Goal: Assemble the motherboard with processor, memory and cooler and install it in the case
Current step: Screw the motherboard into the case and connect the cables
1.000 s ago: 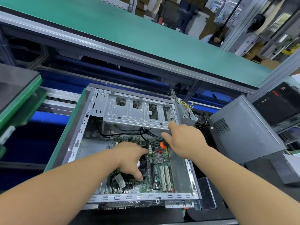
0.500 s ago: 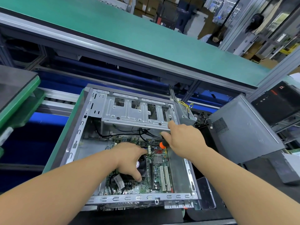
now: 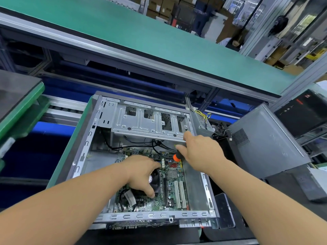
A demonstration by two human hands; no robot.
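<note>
An open grey metal case (image 3: 92, 138) lies flat in front of me with the green motherboard (image 3: 175, 188) inside it. My left hand (image 3: 141, 172) rests on the black cooler fan (image 3: 154, 181) on the board, fingers curled around its edges. My right hand (image 3: 200, 151) grips a screwdriver with an orange collar (image 3: 176, 157); its shaft slants down to the board near the cooler's upper right corner. Most of the cooler is hidden under my left hand. The processor and memory are not visible.
The drive cage (image 3: 146, 122) spans the case's far half, with black cables (image 3: 159, 145) under it. A grey case panel (image 3: 265, 138) leans at the right. A dark flat piece (image 3: 224, 211) lies by the case's near right corner. A green conveyor (image 3: 141, 32) runs behind.
Both hands stay almost where they were. The screwdriver in my right hand has shifted only slightly over the board.
</note>
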